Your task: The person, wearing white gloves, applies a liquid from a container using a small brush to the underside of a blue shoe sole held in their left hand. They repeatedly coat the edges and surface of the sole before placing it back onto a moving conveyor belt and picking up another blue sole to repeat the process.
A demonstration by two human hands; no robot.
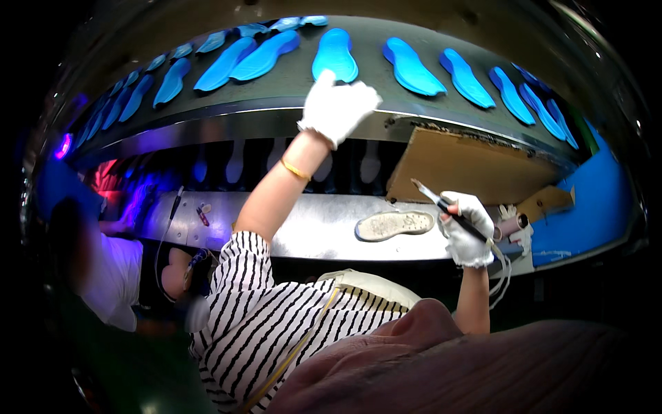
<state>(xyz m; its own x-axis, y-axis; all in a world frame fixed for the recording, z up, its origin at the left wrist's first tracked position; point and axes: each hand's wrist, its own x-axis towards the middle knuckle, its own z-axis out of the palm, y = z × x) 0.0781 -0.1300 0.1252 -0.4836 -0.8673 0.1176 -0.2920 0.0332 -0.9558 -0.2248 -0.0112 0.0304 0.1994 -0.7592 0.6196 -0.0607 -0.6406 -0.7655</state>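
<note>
At the edge of the raised belt (289,96), my left hand (338,107), in a white glove, reaches up to a shoe sole (335,52) that looks blue under the light. One finger lies over the sole's near end, and the other fingers are curled in; the underside of this grip is hidden. My right hand (470,231), also gloved with bare fingertips, is closed round a slim, dark-handled brush (452,208) with pale tubes trailing from its rear. Left of it, a cream shoe sole (396,225) with small holes lies flat on the metal bench (303,228).
Several more blue-lit soles (414,67) line the belt. A cardboard sheet (462,165) leans behind the bench. Rolls and a spare glove (522,238) sit at the right end, beside a blue panel (586,200). Another person in a white shirt (114,276) is at the left.
</note>
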